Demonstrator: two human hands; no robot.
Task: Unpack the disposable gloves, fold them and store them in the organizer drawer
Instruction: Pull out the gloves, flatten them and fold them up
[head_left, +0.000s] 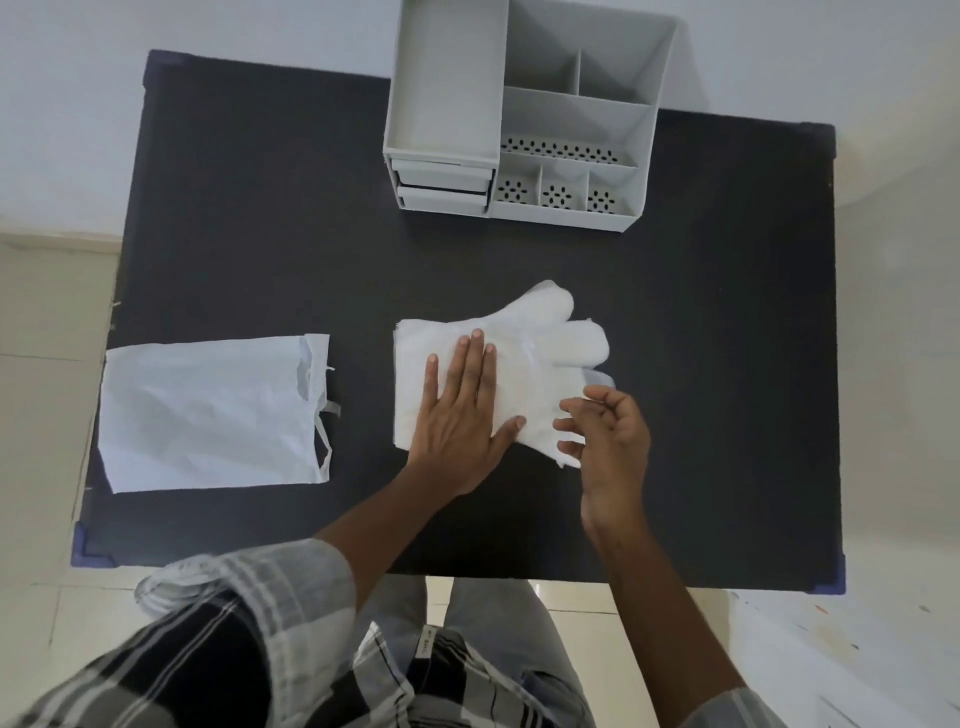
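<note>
A stack of thin white disposable gloves (540, 338) lies flat in the middle of the black table, fingers pointing right. My left hand (462, 410) presses flat on the cuff end with fingers together and extended. My right hand (605, 436) is curled at the stack's near right edge, fingertips pinching the thin plastic there. The torn white packaging bag (208, 415) lies flat at the left. The grey organizer (524, 114) stands at the far edge; its two small drawers (441, 187) at the lower left look closed.
The black table (260, 234) has purple corner guards and sits on a pale tiled floor. The organizer has several open compartments with perforated floors. My checked shirt and grey trousers fill the bottom of the view.
</note>
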